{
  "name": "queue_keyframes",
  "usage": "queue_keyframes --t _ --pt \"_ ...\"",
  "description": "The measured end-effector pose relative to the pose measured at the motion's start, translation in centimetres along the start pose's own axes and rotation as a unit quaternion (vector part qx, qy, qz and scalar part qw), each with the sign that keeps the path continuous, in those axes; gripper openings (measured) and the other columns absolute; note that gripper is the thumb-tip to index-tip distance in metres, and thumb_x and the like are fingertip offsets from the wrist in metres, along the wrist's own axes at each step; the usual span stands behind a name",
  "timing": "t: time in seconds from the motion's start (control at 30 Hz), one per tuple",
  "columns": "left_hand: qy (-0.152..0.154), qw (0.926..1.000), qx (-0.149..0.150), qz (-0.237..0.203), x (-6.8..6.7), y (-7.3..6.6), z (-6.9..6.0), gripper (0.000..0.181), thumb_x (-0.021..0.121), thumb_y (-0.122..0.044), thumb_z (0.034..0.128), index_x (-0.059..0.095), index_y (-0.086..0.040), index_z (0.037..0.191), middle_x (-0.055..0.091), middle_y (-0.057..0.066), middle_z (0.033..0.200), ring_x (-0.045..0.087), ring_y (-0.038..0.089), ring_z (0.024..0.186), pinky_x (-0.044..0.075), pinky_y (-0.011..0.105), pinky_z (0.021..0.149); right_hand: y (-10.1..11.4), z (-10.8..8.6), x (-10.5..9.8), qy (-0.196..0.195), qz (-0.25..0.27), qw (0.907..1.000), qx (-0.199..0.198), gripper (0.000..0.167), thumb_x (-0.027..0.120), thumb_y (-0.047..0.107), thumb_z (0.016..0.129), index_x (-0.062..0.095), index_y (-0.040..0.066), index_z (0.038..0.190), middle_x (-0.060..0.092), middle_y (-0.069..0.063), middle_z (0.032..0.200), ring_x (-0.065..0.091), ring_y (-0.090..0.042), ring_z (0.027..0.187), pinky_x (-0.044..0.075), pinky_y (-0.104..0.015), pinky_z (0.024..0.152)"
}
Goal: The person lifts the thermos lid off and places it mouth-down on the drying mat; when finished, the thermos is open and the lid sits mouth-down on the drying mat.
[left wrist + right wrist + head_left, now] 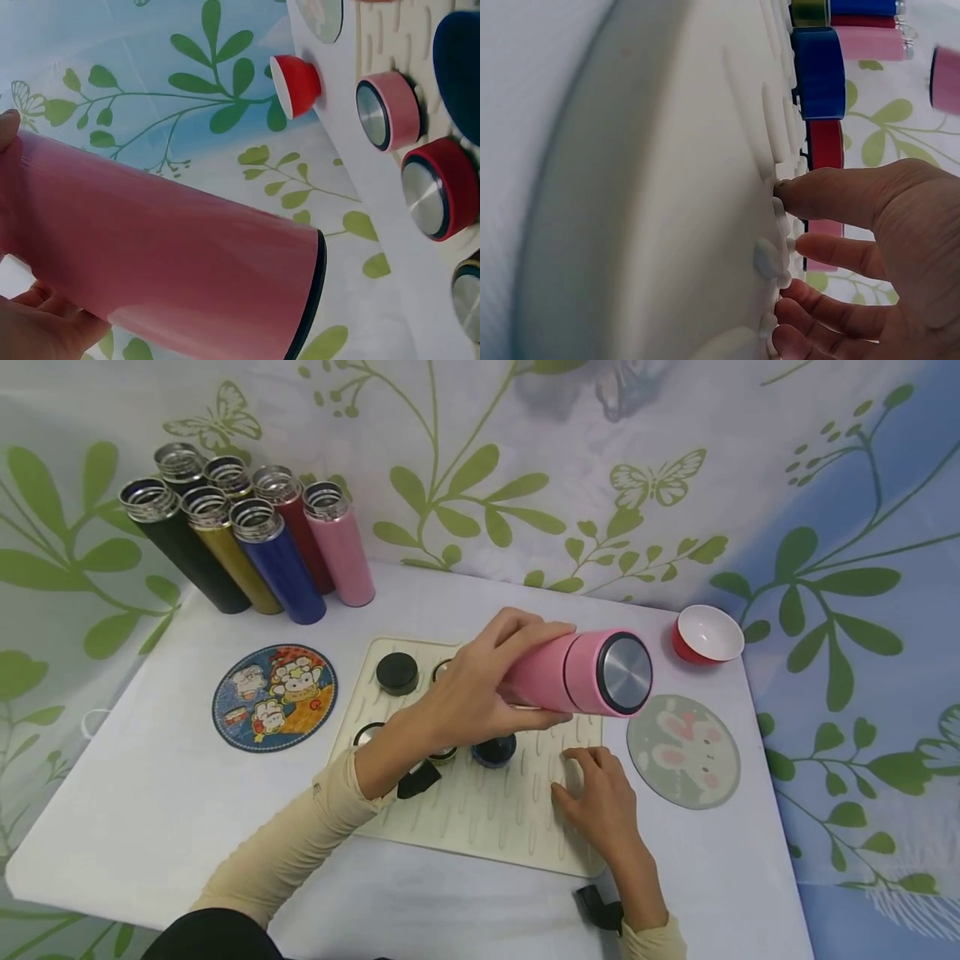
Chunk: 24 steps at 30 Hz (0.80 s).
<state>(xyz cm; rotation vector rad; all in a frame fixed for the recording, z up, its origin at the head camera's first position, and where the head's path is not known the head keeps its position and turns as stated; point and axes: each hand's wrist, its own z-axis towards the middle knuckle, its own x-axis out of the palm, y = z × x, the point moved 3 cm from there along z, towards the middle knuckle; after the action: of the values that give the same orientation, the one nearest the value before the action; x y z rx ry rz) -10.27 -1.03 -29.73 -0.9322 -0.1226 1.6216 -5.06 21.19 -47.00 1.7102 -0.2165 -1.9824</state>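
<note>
My left hand [476, 689] grips a pink thermos bottle [534, 675] lying roughly sideways above the cream ridged mat [480, 814]. A seam sets off its pink end section, which has a steel disc [627, 672] ringed in black. In the left wrist view the bottle's other end has a dark rim. On the mat's right part, my right hand [602, 802] rests with fingertips touching the surface, holding nothing. Bottle lids stand on the mat: a black one [397, 673], a blue one [494, 750], a pink one [401, 112] and a red one [454, 187], among others. My left arm partly hides them.
Several lidless bottles [281, 564] stand grouped at the back left. A round cartoon placemat [275, 697] lies left of the mat, a pale rabbit placemat [684, 752] right of it. Toward the back right sits a red and white bowl [707, 635]. Patterned curtains border the table.
</note>
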Motion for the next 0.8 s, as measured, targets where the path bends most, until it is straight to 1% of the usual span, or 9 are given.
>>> queue_keyframes --t 0.13,0.23,0.3,0.37,0.47,0.53,0.6,0.7,0.8 --pt "-0.006 0.9997 -0.021 0.007 -0.5 -0.6 -2.1 0.075 0.09 -0.029 0.0725 0.055 -0.013 0.137 0.051 0.008 0.121 0.052 0.016 0.11 0.049 0.028 0.09 0.0 0.0 -0.1 -0.003 0.004 1.0 -0.001 0.049 0.091 0.013 0.068 0.069 0.007 0.111 0.058 -0.012 0.105 0.057 -0.033 0.098 0.05 -0.051 0.073" --pt "-0.011 0.9992 -0.038 0.01 -0.9 -1.0 -3.7 0.076 0.091 -0.027 0.071 0.056 -0.013 0.137 0.051 0.008 0.122 0.053 0.018 0.113 0.048 0.032 0.094 0.0 0.0 -0.3 0.007 0.003 1.0 0.002 0.052 0.091 0.015 0.068 0.068 0.006 0.114 0.059 -0.013 0.104 0.057 -0.033 0.096 0.05 -0.05 0.073" --pt "-0.01 0.9985 -0.05 0.02 -1.2 -1.1 -4.7 0.077 0.092 -0.026 0.07 0.056 -0.014 0.137 0.051 0.009 0.123 0.053 0.019 0.114 0.048 0.034 0.096 0.0 0.1 -0.5 0.022 0.004 0.9997 0.005 0.056 0.091 0.017 0.069 0.067 0.005 0.118 0.059 -0.014 0.105 0.057 -0.032 0.095 0.05 -0.05 0.073" --pt "-0.005 0.9973 -0.06 0.04 -1.5 -1.3 -5.7 0.078 0.092 -0.027 0.0692 0.057 -0.015 0.137 0.052 0.009 0.124 0.054 0.02 0.113 0.049 0.035 0.094 0.0 0.1 -0.9 0.047 0.014 0.9987 0.014 0.058 0.091 0.021 0.071 0.065 0.004 0.12 0.06 -0.015 0.105 0.057 -0.032 0.094 0.05 -0.049 0.073" --pt "0.003 0.995 -0.068 0.074 -2.1 -1.6 -7.1 0.078 0.093 -0.028 0.068 0.058 -0.016 0.137 0.052 0.009 0.125 0.054 0.021 0.114 0.05 0.037 0.092 0.5 0.1 -2.1 0.081 0.057 0.9945 0.035 0.066 0.089 0.027 0.074 0.06 0.003 0.127 0.062 -0.016 0.112 0.061 -0.03 0.097 0.053 -0.048 0.076" --pt "0.007 0.993 -0.067 0.098 -2.6 -2.0 -7.9 0.079 0.094 -0.029 0.0671 0.059 -0.016 0.137 0.052 0.01 0.124 0.054 0.023 0.114 0.05 0.038 0.092 1.2 0.2 -3.4 0.096 0.103 0.9889 0.047 0.07 0.089 0.032 0.076 0.057 0.005 0.132 0.063 -0.014 0.118 0.063 -0.029 0.1 0.054 -0.046 0.076" --pt "0.01 0.9907 -0.065 0.119 -2.9 -2.2 -8.6 0.08 0.094 -0.029 0.066 0.059 -0.016 0.137 0.053 0.01 0.123 0.053 0.024 0.115 0.049 0.04 0.093 2.2 0.3 -5.0 0.099 0.159 0.9815 0.043 0.075 0.089 0.036 0.076 0.054 0.01 0.138 0.063 -0.009 0.122 0.064 -0.026 0.103 0.056 -0.044 0.077" --pt "0.011 0.9868 -0.065 0.148 -3.2 -2.4 -9.5 0.08 0.095 -0.03 0.0642 0.061 -0.016 0.135 0.055 0.011 0.121 0.053 0.026 0.115 0.048 0.042 0.094 4.3 0.5 -7.2 0.095 0.233 0.9678 0.01 0.077 0.089 0.035 0.075 0.052 0.021 0.141 0.064 0.0 0.119 0.065 -0.02 0.099 0.058 -0.038 0.072" --pt "0.013 0.983 -0.07 0.169 -3.2 -2.4 -10.3 0.079 0.096 -0.03 0.0616 0.063 -0.017 0.133 0.056 0.011 0.118 0.054 0.027 0.112 0.047 0.045 0.094 6.6 0.6 -8.6 0.092 0.292 0.9511 -0.039 0.077 0.09 0.025 0.075 0.052 0.025 0.142 0.066 0.005 0.115 0.067 -0.016 0.092 0.058 -0.034 0.065"
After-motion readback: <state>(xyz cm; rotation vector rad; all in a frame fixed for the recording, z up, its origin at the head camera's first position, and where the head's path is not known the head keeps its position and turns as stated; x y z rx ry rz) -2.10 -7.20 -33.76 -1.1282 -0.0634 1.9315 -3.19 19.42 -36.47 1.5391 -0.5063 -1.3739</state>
